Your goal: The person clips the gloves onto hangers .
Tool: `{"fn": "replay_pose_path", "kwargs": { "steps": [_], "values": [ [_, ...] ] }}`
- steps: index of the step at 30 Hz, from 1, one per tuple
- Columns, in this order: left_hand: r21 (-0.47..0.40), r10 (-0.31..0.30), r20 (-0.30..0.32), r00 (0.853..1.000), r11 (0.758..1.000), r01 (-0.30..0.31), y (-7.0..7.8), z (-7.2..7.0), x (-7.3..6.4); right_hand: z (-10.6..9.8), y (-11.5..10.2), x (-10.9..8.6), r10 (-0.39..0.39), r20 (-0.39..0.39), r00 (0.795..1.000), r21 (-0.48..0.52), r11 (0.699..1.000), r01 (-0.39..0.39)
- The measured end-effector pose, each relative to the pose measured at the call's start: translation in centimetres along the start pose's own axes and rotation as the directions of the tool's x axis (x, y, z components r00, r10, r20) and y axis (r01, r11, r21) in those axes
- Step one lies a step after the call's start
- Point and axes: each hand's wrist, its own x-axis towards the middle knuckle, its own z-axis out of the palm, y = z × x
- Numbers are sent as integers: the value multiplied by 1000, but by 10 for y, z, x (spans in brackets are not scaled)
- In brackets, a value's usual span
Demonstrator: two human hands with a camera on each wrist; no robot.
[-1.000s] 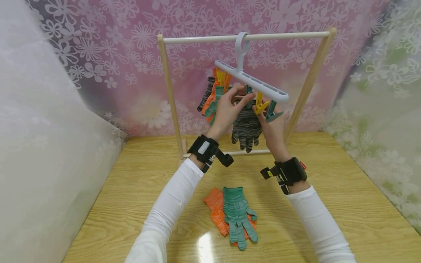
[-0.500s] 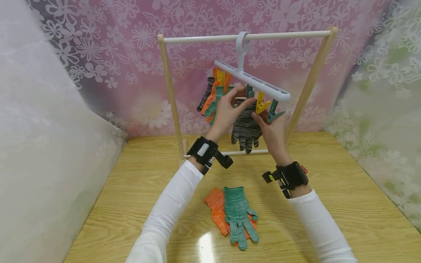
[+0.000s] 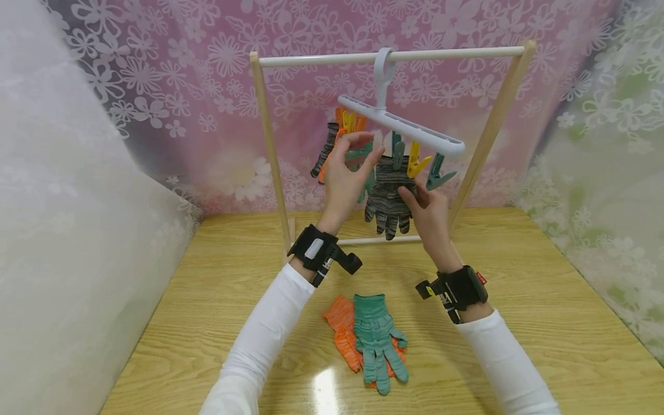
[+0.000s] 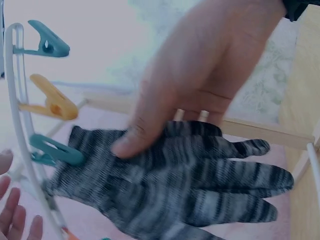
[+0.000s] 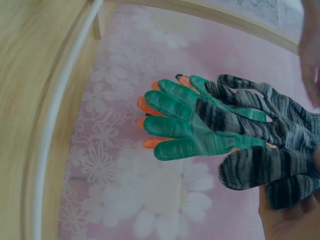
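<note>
A black-and-grey knitted glove (image 3: 391,193) hangs fingers down from a teal clothespin (image 3: 397,155) on the white clip hanger (image 3: 415,129). My right hand (image 3: 433,216) pinches the glove's side edge; in the left wrist view the thumb (image 4: 132,142) lies on its front, with the other fingers behind. To the left, my left hand (image 3: 344,178) holds nothing, thumb and fingers spread apart beside the cuff. Beyond it hang a green glove (image 5: 185,125), orange ones and another black-and-grey glove (image 3: 324,151), partly hidden, under orange and yellow clothespins (image 3: 349,120).
The hanger hooks over the white bar (image 3: 451,55) of a wooden rack (image 3: 490,127). A yellow clothespin (image 3: 417,161) and another teal clothespin (image 3: 440,173) hang bare at its near end. A green glove (image 3: 376,334) overlaps orange fabric (image 3: 342,328) on the table (image 3: 233,323).
My left hand has let go of the teal clothespin and moved left, away from the cuff. My right hand has shifted slightly down along the glove's edge. The clothespin now grips the cuff by itself.
</note>
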Motion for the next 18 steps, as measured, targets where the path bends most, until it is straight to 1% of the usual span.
{"fn": "replay_pose_path", "kwargs": {
  "steps": [2,3,6,8,10,13,18],
  "values": [
    [8,27,-17,999,1000,-26,7,0,0,-1,3,-3,-14,17,1000,-7,1000,14],
    [17,35,-11,999,999,-35,11,1,0,-1,4,-4,-22,24,999,-8,1000,22],
    [14,42,53,998,999,-43,20,5,0,-1,3,-8,-54,37,998,0,999,54],
    [25,58,102,993,998,-61,24,9,-2,0,-4,-12,-74,56,996,8,997,74],
    [39,75,138,988,996,-81,26,15,-4,0,-12,-16,-85,69,994,5,996,85],
    [78,83,167,982,992,-97,27,22,-7,0,-23,-20,-92,82,992,-2,996,92],
    [149,61,184,981,985,-89,31,31,-10,2,-24,-25,-77,77,994,-16,997,78]
  ]
}}
